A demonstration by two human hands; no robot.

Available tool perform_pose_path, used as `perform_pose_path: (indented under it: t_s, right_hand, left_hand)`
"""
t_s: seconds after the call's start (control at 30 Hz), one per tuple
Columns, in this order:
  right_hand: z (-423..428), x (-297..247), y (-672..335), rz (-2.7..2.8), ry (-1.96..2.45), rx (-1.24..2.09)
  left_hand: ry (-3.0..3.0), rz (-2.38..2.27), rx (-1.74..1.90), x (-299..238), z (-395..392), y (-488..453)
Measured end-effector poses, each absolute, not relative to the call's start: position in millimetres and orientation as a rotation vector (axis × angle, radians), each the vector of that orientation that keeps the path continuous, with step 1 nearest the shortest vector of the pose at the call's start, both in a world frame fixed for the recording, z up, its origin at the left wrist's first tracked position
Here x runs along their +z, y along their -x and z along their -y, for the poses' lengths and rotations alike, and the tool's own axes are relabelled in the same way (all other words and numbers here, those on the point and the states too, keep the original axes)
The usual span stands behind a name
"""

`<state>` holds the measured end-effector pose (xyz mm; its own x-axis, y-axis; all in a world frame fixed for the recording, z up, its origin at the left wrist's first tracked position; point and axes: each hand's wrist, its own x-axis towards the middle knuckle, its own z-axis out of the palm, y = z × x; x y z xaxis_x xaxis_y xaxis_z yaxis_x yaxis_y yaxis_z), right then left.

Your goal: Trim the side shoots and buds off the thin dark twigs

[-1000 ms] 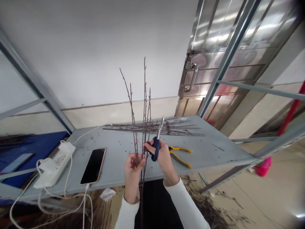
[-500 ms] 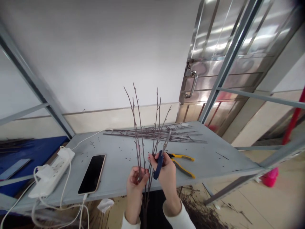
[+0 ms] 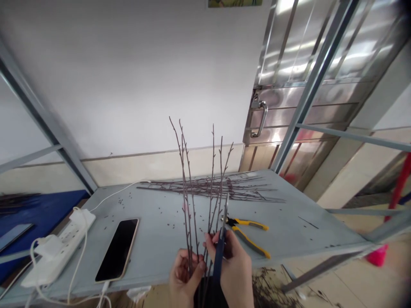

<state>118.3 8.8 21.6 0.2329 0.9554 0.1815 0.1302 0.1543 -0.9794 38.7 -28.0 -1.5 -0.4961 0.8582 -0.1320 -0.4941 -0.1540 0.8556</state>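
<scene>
My left hand point(image 3: 186, 279) grips the lower part of several thin, dark budded twigs point(image 3: 184, 179), which stand upright and fan out above it. My right hand point(image 3: 235, 269) is shut on blue-handled scissors point(image 3: 219, 256) right next to the twigs, their slim steel blades point(image 3: 224, 214) pointing up. The blades lie beside the stems, and I cannot tell whether they touch one. A loose pile of similar twigs point(image 3: 212, 187) lies across the far part of the grey metal table point(image 3: 298, 222). Yellow-and-black pliers point(image 3: 247, 237) lie just beyond my right hand.
A black smartphone point(image 3: 117, 250) on a white cable and a white power strip point(image 3: 58, 248) lie at the table's left. Small twig bits dot the tabletop. Twig clippings point(image 3: 269, 286) cover the floor below. Metal frame bars point(image 3: 316, 81) rise to the right, before a steel door point(image 3: 305, 107).
Both hands and the twigs sit lower in the view, and the scene has shifted down. The scissors have turned from leaning to nearly upright, with their blades now close beside the stems.
</scene>
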Motion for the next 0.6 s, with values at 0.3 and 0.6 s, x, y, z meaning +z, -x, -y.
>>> perform_pose_path:
  t_s: [0.3, 0.6]
  right_hand:
    - [-6, 24, -122, 1.113, 1.285, 0.760]
    - [0, 45, -125, 1.040, 1.249, 0.820]
  left_hand:
    - [-0.584, -1.299, 1.827, 4, 33, -42]
    - [-0.594, -1.316, 1.863, 13, 34, -47]
